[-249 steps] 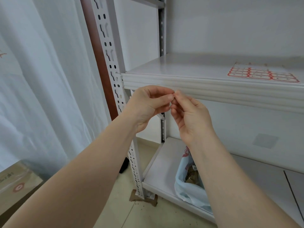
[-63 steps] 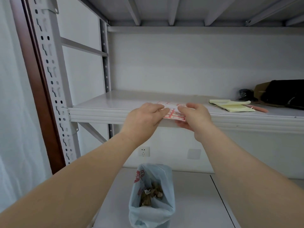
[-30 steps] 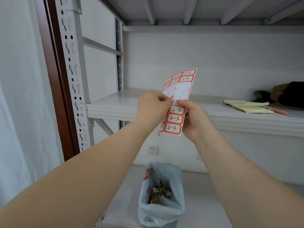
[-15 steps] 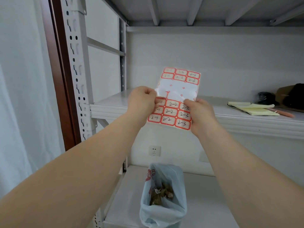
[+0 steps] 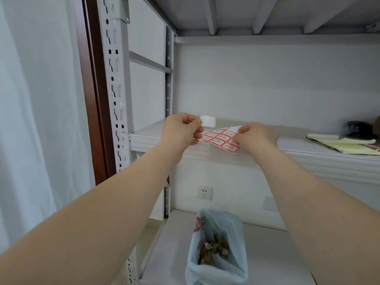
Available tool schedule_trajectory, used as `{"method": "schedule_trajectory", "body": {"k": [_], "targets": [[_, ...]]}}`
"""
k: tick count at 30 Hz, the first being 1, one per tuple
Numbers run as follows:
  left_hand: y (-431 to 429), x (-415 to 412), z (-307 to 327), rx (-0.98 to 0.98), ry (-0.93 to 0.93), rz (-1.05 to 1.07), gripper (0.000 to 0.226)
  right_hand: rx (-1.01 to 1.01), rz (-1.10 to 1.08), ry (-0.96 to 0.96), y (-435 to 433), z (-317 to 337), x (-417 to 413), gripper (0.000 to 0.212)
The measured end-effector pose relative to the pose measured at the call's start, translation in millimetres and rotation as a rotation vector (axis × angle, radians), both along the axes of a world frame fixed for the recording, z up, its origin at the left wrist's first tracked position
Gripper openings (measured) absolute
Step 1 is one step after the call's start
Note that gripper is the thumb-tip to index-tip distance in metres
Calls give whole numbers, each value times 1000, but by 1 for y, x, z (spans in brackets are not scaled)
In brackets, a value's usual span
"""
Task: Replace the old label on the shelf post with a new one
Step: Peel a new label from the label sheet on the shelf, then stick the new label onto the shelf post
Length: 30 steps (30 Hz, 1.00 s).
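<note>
A white label (image 5: 208,121) is pinched in the left hand (image 5: 181,133), and the label sheet (image 5: 221,139) is gripped by the right hand (image 5: 257,137) above the shelf edge (image 5: 308,159). The perforated post (image 5: 115,89) stands to the left, unobstructed. A blue bag (image 5: 216,272) of scraps is seen below. Yellow notepads (image 5: 345,144) are cut off at the right. Writing on the held label cannot be made out.

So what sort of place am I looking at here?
Likely a storeroom or stock area: slotted-post metal shelving, a label sheet with handwritten codes, and a bag of scraps below.
</note>
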<state>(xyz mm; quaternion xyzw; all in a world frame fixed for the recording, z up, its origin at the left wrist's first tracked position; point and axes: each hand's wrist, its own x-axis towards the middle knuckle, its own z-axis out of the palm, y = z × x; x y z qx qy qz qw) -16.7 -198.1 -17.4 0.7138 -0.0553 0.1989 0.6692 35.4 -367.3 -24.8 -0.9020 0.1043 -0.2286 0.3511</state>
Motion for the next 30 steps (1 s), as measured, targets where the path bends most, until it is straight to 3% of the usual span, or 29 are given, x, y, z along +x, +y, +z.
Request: {"method": "schedule_trajectory", "body": {"k": [2, 4, 7, 8, 12, 18, 22, 25, 30], "targets": [[5, -1, 1, 16, 2, -15, 15, -33, -79, 74, 4, 5, -7, 45], [10, -2, 1, 37, -6, 4, 16, -25, -84, 11, 11, 10, -15, 44], [19, -1, 3, 89, -55, 130, 18, 158, 168, -244, 36, 18, -23, 17], [22, -1, 4, 112, -78, 178, 18, 257, 289, -274, 47, 21, -28, 18], [35, -6, 9, 225, -159, 289, 16, 476, 589, -178, 86, 29, -43, 22], [71, -21, 14, 310, -208, 215, 9, 709, 652, -134, 119, 33, -40, 9], [100, -19, 14, 285, -202, 264, 9, 772, 671, -91, 143, 35, -38, 13], [128, -15, 16, 97, -119, 298, 21, 786, 739, -27, 164, 37, -35, 14], [168, -13, 15, 11, -52, 267, 8, 801, 801, 38, 200, 37, -27, 13]]}}
